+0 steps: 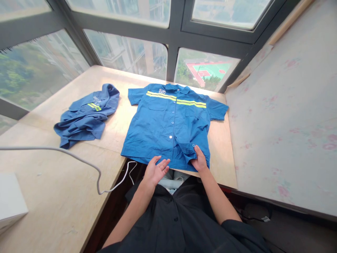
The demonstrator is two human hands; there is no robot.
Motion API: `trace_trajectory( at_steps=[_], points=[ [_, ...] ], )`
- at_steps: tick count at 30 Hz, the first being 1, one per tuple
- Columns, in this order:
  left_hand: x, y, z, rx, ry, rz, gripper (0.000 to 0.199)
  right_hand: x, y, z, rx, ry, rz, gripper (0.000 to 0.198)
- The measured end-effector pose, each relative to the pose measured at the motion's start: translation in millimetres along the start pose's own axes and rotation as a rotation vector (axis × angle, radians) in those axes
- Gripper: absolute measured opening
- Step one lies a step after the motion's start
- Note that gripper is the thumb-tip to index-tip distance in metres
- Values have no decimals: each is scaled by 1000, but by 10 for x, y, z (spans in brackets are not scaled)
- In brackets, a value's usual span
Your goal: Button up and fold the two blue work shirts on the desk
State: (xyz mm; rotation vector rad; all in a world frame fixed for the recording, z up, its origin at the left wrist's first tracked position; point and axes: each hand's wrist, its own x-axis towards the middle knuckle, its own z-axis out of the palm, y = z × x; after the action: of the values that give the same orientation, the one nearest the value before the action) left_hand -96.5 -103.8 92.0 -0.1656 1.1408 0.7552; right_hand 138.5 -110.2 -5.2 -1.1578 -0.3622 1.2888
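A blue short-sleeved work shirt lies spread on the wooden tabletop, collar toward the window, with yellow reflective stripes across its chest. Its front is mostly closed, while the lower corner of the right-hand front panel is folded back. My right hand grips that turned-up corner near a button, the fingers partly hidden by the cloth. Palm up, my left hand is at the shirt's bottom hem with its fingers apart and nothing in it. A second blue garment with yellow stripes lies crumpled to the left.
A grey-white cable runs across the left part of the wooden table and over its edge. A white box stands at the far left. Windows with grey frames border the back, and a floral-papered wall borders the right.
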Motion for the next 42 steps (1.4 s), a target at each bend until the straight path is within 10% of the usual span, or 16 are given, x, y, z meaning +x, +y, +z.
trace_trajectory(
  at_steps=[10, 23, 31, 36, 42],
  points=[
    [-77, 25, 55, -10, -75, -162, 30, 29, 13, -122, 379, 92, 184, 17],
    [263, 92, 25, -45, -119, -132, 13, -41, -115, -99, 251, 40, 63, 13],
    [365, 87, 195, 225, -59, 51, 36, -76, 22, 34, 216, 148, -8, 18],
    [329, -115, 58, 479, -15, 360, 29, -75, 60, 44, 227, 202, -31, 19],
    [385, -217, -108, 620, 41, 391, 24, -48, 40, 39, 233, 216, -18, 20]
  ],
)
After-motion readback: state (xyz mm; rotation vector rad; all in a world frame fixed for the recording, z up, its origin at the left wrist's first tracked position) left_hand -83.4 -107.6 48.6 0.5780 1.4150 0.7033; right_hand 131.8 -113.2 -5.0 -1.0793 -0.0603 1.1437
